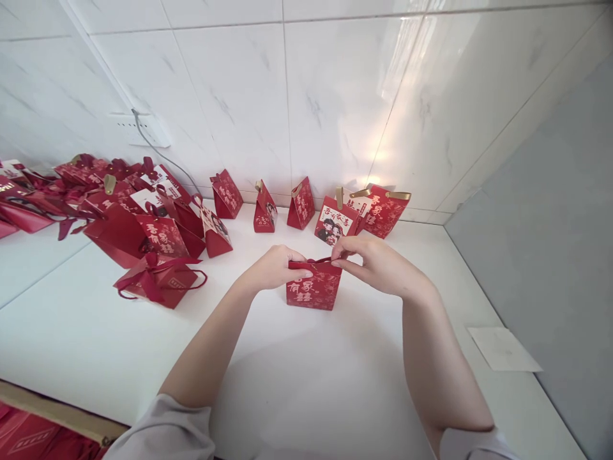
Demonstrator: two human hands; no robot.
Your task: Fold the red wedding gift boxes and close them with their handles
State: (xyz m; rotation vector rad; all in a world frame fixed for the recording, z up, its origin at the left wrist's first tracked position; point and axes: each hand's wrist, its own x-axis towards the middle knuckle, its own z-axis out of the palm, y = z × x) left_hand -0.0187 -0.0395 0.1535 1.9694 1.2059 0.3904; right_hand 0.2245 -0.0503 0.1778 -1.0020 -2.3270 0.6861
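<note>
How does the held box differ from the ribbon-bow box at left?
The held box has the left hand and right hand at its top; the bow box is untouched. The held box shows large pale characters, the bow box a small framed mark. The bow box wears a large ribbon bow; the held box shows none. Both are red.

Printed gift box (313, 292): smooth thin card by its look, finish near matt. Ribbon bow (152, 280) at left: soft cloth, satin-like sheen. Gold loop (399, 195): shiny, metallic-looking; substance uncertain. Wall tiles (330, 96): glossy, marble-veined, throwing back bright glare. Tabletop (306, 377): smooth, low sheen. Socket plate (143, 130): smooth plastic. Side panel (541, 243): flat, matt. Wearer's sleeve (167, 428): matt cloth, softly creased.
</note>
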